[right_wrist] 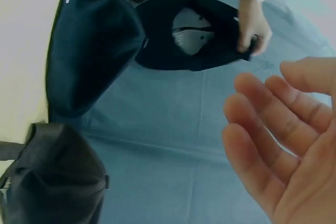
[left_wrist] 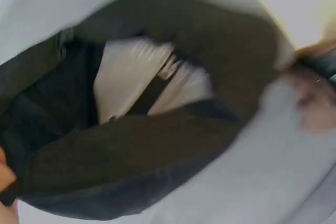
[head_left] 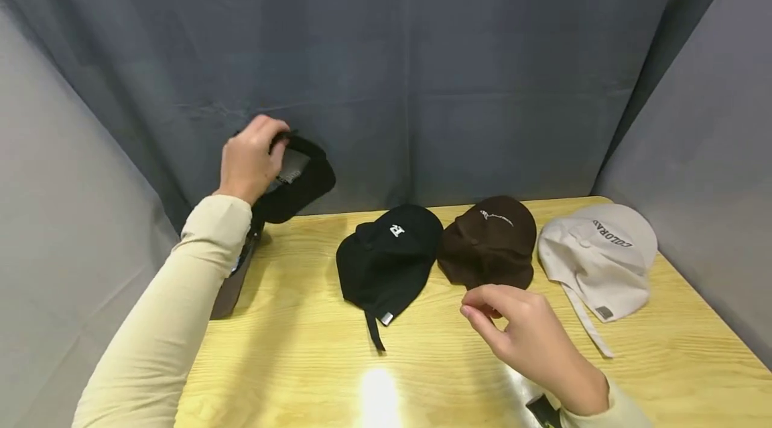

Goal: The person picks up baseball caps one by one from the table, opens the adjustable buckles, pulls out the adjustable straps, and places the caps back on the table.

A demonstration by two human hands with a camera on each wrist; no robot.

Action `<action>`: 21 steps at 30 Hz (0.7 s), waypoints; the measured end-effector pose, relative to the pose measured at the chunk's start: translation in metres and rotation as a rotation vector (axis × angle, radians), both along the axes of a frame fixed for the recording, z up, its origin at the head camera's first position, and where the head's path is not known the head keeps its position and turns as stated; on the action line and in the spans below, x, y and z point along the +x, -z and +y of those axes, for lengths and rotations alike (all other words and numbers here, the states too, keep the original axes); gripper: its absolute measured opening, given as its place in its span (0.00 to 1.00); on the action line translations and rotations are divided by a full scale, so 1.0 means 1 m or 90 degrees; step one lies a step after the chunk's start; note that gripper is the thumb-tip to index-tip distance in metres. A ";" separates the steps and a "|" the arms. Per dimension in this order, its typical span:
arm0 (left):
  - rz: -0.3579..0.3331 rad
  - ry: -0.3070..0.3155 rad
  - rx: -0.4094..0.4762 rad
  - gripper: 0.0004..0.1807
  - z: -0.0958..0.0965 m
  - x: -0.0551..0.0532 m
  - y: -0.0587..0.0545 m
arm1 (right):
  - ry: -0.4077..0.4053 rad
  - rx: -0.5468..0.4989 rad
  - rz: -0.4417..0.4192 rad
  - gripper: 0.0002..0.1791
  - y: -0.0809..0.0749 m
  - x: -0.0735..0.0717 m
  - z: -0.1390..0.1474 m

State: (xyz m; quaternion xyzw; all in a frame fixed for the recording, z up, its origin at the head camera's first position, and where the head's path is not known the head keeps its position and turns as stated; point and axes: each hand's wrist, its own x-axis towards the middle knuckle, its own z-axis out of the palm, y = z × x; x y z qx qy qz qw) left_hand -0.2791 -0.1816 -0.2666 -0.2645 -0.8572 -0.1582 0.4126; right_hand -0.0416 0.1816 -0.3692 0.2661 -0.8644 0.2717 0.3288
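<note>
My left hand (head_left: 250,159) pinches the edge of a black cap (head_left: 316,180), held up at the back left in front of the curtain. The cap's opening shows its pale lining with a dark label in the left wrist view. My right hand (head_left: 533,341) hovers over the table with fingers loosely bent, holding nothing. Just beyond it lies a dark brown cap (head_left: 497,240) with white script. Left of that is a black cap (head_left: 392,260) with a white R, its strap trailing forward. To the right lies a light beige cap (head_left: 603,260) lettered COLORA, its end obscured.
A dark brown container (head_left: 228,301) stands at the table's left edge, partly hidden by my left forearm. A grey curtain (head_left: 410,80) hangs behind the wooden table (head_left: 313,347), with pale fabric walls (head_left: 705,180) at both sides.
</note>
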 end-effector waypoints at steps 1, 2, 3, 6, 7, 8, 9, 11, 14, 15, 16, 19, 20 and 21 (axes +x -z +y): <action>-0.010 0.026 -0.026 0.06 -0.001 0.004 0.014 | -0.012 0.002 0.003 0.12 0.002 0.001 0.000; -0.028 0.050 -0.052 0.06 -0.003 0.010 0.031 | -0.022 0.007 0.003 0.12 0.004 0.002 0.000; -0.052 0.074 -0.076 0.06 -0.004 0.015 0.049 | -0.029 0.015 -0.003 0.12 0.005 0.002 0.000; -0.123 0.119 -0.117 0.09 -0.006 0.030 0.101 | -0.046 0.046 -0.035 0.15 0.008 0.003 0.001; -0.146 0.126 -0.119 0.09 -0.005 0.035 0.115 | -0.050 0.058 -0.052 0.15 0.009 0.003 0.001; -0.170 0.134 -0.117 0.10 -0.003 0.039 0.126 | -0.053 0.067 -0.069 0.15 0.009 0.004 0.000; -0.193 0.144 -0.109 0.10 0.000 0.042 0.136 | -0.058 0.076 -0.084 0.14 0.010 0.004 0.000; -0.241 0.159 -0.087 0.09 0.007 0.047 0.150 | -0.070 0.088 -0.104 0.13 0.012 0.005 0.000; -0.310 0.176 -0.026 0.07 0.017 0.052 0.164 | -0.083 0.095 -0.126 0.10 0.013 0.006 0.001; -0.319 0.182 -0.004 0.07 0.020 0.052 0.167 | -0.086 0.096 -0.133 0.09 0.014 0.007 0.002; -0.327 0.186 0.018 0.06 0.024 0.052 0.168 | -0.083 0.099 -0.136 0.09 0.014 0.007 0.003; -0.326 0.196 0.095 0.06 0.030 0.048 0.168 | -0.076 0.100 -0.149 0.10 0.017 0.007 0.002; -0.321 0.200 0.118 0.06 0.034 0.045 0.167 | -0.075 0.100 -0.146 0.11 0.018 0.006 0.002; -0.317 0.203 0.138 0.06 0.038 0.042 0.165 | -0.077 0.099 -0.147 0.11 0.019 0.006 0.001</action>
